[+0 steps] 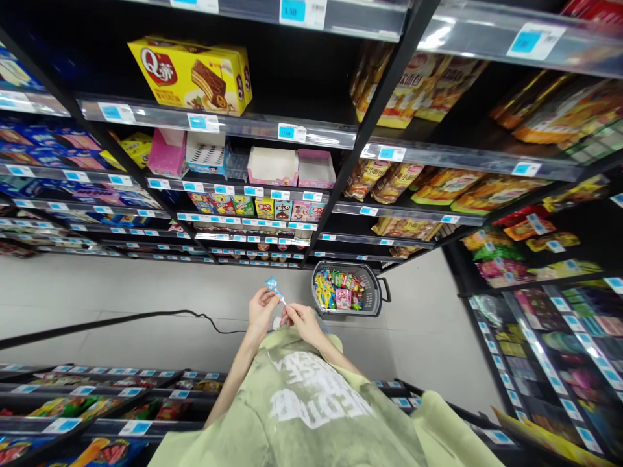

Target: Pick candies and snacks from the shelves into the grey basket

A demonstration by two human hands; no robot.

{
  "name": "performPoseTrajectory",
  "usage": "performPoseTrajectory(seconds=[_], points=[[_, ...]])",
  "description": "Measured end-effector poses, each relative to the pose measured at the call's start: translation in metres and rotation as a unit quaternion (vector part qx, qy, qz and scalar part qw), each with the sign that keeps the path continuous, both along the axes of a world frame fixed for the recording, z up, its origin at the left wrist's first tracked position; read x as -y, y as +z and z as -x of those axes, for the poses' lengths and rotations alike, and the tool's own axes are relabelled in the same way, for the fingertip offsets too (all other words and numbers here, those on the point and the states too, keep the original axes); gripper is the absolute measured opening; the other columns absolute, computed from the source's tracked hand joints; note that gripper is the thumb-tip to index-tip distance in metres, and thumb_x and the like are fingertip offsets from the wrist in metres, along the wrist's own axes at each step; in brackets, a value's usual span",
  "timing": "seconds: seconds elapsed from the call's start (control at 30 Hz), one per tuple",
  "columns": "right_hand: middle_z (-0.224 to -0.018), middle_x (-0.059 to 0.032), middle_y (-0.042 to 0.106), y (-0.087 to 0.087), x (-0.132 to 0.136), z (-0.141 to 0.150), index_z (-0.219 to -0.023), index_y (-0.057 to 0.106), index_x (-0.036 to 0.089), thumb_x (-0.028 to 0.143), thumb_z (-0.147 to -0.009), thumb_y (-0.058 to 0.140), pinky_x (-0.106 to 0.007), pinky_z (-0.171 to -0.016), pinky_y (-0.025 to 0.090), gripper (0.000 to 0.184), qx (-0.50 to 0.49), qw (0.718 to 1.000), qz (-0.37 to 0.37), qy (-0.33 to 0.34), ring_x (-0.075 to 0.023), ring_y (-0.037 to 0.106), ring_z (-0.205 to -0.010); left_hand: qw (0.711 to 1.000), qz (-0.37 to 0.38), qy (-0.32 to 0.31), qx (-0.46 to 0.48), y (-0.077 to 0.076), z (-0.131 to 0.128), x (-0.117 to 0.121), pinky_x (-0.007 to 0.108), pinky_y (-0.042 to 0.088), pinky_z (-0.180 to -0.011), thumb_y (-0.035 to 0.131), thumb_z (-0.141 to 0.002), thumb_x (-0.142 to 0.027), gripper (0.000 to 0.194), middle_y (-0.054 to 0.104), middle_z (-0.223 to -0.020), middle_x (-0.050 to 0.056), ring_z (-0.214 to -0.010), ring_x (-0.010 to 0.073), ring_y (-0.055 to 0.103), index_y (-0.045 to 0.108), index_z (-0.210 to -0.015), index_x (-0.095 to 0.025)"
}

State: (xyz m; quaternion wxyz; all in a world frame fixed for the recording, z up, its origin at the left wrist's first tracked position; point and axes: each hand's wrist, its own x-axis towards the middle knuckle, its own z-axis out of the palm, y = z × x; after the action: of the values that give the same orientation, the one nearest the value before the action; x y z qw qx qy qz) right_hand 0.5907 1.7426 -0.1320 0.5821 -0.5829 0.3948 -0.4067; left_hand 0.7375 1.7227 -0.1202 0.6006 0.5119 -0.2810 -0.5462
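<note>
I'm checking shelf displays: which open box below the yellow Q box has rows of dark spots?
The blue-and-white box, immediately right of the leftmost pink box. Its white surface carries rows of dark spots; the other open boxes show none.

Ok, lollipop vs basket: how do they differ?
The lollipop is blue and white; the basket is dark grey. The lollipop is small; the basket, far larger, holds colourful packets. The left hand and right hand hold the lollipop; the basket stands on the floor.
</note>
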Motion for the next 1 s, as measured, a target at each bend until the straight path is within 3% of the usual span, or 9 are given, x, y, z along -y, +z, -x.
performPoseTrajectory(seconds=[0.27,0.6,0.8,1.0], points=[[-0.069,-0.004,0.071,-0.017,-0.003,-0.007,-0.094,0.068,0.016,0.057,-0.099,0.043,-0.023,-0.057,0.043,0.049,0.05,0.997,-0.033,0.046,-0.0123,0.057,-0.054,1.0,-0.016,-0.018,0.0,-0.01,-0.007,-0.004,0.029,0.052,-0.073,0.092,-0.051,-0.038,0.049,0.073,-0.093,0.011,-0.078,0.0171,0.066,0.071,-0.087,-0.012],[-0.075,-0.0054,0.073,-0.024,0.002,-0.007,-0.092,0.065,0.017,0.061,-0.097,0.044,-0.024,-0.056,0.041,0.049,0.06,0.995,-0.053,0.054,-0.0133,0.061,-0.054,0.996,0.018,-0.088,0.023,0.002,-0.005,-0.004,0.03,0.054,-0.074,0.086,-0.066,-0.043,0.04,0.074,-0.09,0.011,-0.078,0.0184,0.067,0.073,-0.089,-0.013],[-0.069,-0.0058,0.071,-0.026,0.006,-0.008,-0.088,0.063,0.017,0.067,-0.092,0.049,-0.023,-0.052,0.04,0.053,0.102,0.987,-0.102,0.066,-0.0131,0.059,-0.05,0.998,-0.019,-0.06,0.005,-0.006,-0.002,0.0,0.031,0.055,-0.071,0.089,-0.06,-0.044,0.046,0.076,-0.088,0.014,-0.071,0.0187,0.069,0.074,-0.089,-0.011],[-0.07,-0.006,0.071,-0.033,0.007,-0.004,-0.086,0.064,0.017,0.066,-0.092,0.05,-0.024,-0.052,0.04,0.051,0.103,0.987,-0.104,0.066,-0.0126,0.058,-0.049,0.998,-0.024,-0.049,-0.011,-0.015,0.001,-0.001,0.031,0.057,-0.07,0.09,-0.058,-0.047,0.048,0.076,-0.086,0.013,-0.069,0.0193,0.07,0.075,-0.087,-0.012]])
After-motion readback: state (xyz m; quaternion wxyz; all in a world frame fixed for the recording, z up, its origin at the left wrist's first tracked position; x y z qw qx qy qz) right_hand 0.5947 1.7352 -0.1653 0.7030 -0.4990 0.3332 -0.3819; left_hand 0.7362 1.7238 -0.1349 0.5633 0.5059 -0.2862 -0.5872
